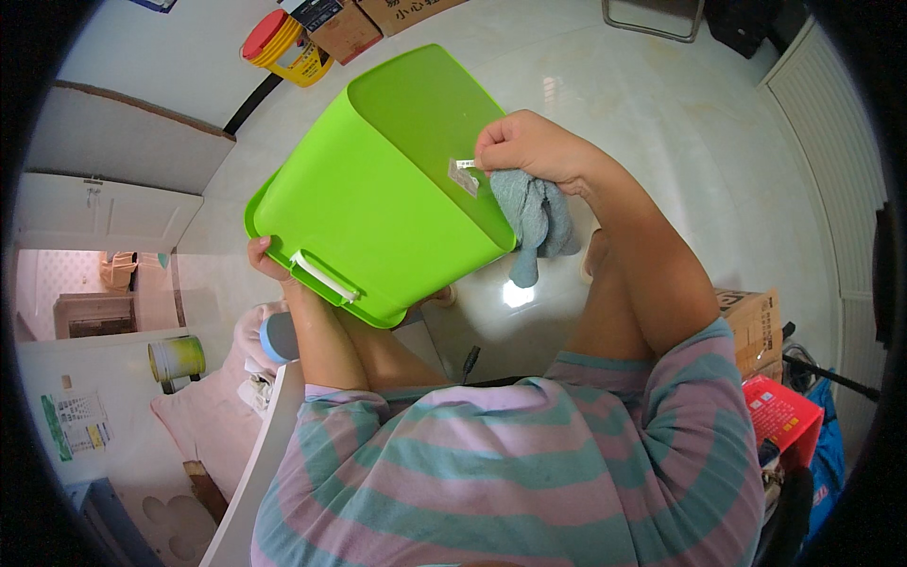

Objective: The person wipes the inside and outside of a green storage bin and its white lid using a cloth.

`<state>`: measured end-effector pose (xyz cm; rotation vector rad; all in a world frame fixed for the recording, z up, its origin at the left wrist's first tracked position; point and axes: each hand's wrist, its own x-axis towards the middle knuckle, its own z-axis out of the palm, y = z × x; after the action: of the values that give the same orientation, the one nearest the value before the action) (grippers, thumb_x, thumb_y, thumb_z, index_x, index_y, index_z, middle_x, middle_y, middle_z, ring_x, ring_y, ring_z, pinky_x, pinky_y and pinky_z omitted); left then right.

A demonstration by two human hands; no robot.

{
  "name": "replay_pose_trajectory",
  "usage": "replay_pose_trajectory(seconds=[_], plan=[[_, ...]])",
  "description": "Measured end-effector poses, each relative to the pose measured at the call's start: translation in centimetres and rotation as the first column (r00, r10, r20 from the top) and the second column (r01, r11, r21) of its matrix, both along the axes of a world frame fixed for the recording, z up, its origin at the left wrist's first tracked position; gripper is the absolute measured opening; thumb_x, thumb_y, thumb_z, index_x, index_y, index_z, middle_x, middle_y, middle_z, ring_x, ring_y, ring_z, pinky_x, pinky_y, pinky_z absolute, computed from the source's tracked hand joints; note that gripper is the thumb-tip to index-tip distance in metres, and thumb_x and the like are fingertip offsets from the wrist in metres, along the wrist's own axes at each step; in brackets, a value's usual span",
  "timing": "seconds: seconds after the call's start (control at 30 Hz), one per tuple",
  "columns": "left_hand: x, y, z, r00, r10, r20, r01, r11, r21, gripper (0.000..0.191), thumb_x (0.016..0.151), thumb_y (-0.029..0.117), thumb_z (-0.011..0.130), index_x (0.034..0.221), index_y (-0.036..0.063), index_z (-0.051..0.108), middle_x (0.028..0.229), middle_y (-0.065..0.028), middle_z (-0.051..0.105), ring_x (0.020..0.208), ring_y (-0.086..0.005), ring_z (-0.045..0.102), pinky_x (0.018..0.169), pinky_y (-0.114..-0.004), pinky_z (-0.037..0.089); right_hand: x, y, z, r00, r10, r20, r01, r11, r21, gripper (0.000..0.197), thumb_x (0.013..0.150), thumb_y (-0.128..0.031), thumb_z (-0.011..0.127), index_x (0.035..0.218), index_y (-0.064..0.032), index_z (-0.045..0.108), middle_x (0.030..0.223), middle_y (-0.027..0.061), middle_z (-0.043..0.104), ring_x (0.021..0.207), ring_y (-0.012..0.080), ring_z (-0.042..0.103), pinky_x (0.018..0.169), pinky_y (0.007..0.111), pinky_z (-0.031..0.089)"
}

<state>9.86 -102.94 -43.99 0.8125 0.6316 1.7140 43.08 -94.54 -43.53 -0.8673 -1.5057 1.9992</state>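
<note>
A bright green plastic storage box (340,205) is tilted over in front of me, its base facing up and to the right. My left hand (269,264) grips its rim, close to a white plastic handle (322,276). On the base is a torn, greyish label remnant (463,181). My right hand (528,145) pinches a small white piece of label (465,164) at that remnant; whether the piece is still attached, I cannot tell. A grey-blue terry cloth (538,212) also hangs from my right hand, beside the box's lower edge.
Glossy floor tiles (638,127) lie beyond the box. A yellow bucket with a red lid (287,49) and cardboard boxes (347,32) stand at the back. On my right are a carton (751,329) and a red box (783,418); a pink cloth (205,418) lies left.
</note>
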Motion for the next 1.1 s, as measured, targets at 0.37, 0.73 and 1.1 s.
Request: replay_pose_trajectory(seconds=[0.37, 0.73, 1.1], plan=[[0.2, -0.1, 0.1, 1.0, -0.025, -0.015, 0.025, 1.0, 0.006, 0.057, 0.062, 0.022, 0.044, 0.111, -0.0055, 0.045, 0.107, -0.0215, 0.052, 0.097, -0.0347, 0.052, 0.086, -0.043, 0.042, 1.5, 0.5, 0.3, 0.996, -0.063, -0.055, 0.063, 0.998, -0.003, 0.009, 0.071, -0.011, 0.058, 0.071, -0.0024, 0.056, 0.064, 0.0006, 0.053, 0.055, 0.0061, 0.046, 0.051, 0.02, 0.038], [3.2, 2.9, -3.2, 0.926, -0.095, -0.364, -0.016, 0.956, -0.292, 0.039, 0.066, 0.009, 0.048, 0.102, -0.0063, 0.05, 0.092, -0.0138, 0.057, 0.078, -0.0236, 0.056, 0.07, -0.032, 0.047, 3.6, 0.8, 1.5, 0.973, -0.222, -0.058, 0.226, 0.971, 0.071, 0.01, 0.074, -0.011, 0.058, 0.077, -0.0012, 0.057, 0.07, 0.0024, 0.056, 0.061, 0.0081, 0.05, 0.055, 0.02, 0.041], [11.9, 4.1, -7.7, 0.865, -0.432, -0.255, 0.175, 0.737, -0.653, 0.039, 0.081, 0.036, 0.052, 0.098, 0.0011, 0.054, 0.092, -0.0076, 0.058, 0.08, -0.0159, 0.055, 0.072, -0.028, 0.044, 5.5, -0.7, 1.2, 0.977, -0.214, 0.023, 0.214, 0.977, -0.004, 0.009, 0.075, -0.01, 0.059, 0.077, -0.0021, 0.056, 0.071, 0.0021, 0.057, 0.065, 0.0081, 0.051, 0.06, 0.02, 0.041]])
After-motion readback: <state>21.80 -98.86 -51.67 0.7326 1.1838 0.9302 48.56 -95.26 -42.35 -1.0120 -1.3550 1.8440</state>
